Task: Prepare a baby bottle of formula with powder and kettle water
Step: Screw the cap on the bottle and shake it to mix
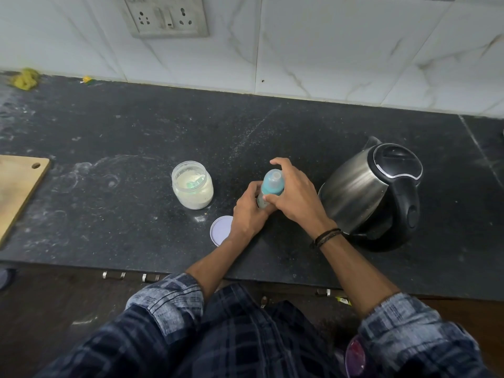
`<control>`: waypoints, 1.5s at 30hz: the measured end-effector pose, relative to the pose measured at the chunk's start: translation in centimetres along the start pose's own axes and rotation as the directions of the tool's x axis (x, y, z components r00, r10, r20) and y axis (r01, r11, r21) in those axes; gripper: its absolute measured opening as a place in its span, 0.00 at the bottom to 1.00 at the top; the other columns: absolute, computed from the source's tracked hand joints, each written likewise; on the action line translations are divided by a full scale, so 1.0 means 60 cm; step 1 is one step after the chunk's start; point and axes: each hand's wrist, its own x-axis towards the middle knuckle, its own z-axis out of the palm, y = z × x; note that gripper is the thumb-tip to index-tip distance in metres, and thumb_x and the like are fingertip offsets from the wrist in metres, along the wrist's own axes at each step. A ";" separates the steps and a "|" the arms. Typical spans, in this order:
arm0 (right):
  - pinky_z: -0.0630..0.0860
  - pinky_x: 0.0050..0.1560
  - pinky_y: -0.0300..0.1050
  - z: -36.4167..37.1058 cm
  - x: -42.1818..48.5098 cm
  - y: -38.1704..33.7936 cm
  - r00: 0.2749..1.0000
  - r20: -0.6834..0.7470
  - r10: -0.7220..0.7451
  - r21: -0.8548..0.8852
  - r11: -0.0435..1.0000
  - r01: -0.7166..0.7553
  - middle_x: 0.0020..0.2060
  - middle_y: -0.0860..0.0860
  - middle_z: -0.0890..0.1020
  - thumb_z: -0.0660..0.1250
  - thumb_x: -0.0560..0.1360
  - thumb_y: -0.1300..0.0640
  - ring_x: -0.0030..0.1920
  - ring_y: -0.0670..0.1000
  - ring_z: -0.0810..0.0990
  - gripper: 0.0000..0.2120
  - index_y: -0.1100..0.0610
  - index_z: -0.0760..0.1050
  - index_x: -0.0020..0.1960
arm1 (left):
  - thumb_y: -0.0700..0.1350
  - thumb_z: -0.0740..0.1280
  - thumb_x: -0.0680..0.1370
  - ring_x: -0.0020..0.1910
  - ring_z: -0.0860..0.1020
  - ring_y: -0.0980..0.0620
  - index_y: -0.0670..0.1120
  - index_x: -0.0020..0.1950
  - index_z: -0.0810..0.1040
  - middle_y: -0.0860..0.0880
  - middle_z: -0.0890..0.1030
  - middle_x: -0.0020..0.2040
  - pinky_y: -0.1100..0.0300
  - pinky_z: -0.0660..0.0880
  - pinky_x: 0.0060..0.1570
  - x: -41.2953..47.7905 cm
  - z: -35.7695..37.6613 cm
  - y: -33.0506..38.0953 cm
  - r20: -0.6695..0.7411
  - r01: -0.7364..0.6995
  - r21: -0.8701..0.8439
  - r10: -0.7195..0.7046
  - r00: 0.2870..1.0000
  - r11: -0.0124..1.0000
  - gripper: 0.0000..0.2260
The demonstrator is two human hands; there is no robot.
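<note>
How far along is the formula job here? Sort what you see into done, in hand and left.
Done: the powder jar stands open, its lid on the counter, a scoop in the powder. In hand: the left hand grips the bottle, the right hand its teal top; tightening or loosening, I cannot tell, nor the contents. Left: at least relidding the jar; the kettle stands shut nearby.

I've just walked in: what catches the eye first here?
At the middle of the dark counter, the left hand grips the lower part of a baby bottle while the right hand curls round its blue top. A steel kettle stands just to the right, an open jar of pale powder to the left, a round lid lying flat in front.
</note>
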 end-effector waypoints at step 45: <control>0.72 0.57 0.42 0.035 -0.012 0.021 0.987 -0.155 0.039 0.239 0.971 0.000 0.52 0.40 0.75 0.79 0.66 0.57 0.58 0.47 0.74 0.42 0.44 0.63 0.75 | 0.63 0.65 0.68 0.55 0.82 0.56 0.57 0.61 0.75 0.58 0.83 0.55 0.48 0.79 0.58 -0.002 -0.007 0.007 -0.041 -0.039 0.053 0.041 0.998 0.998 0.23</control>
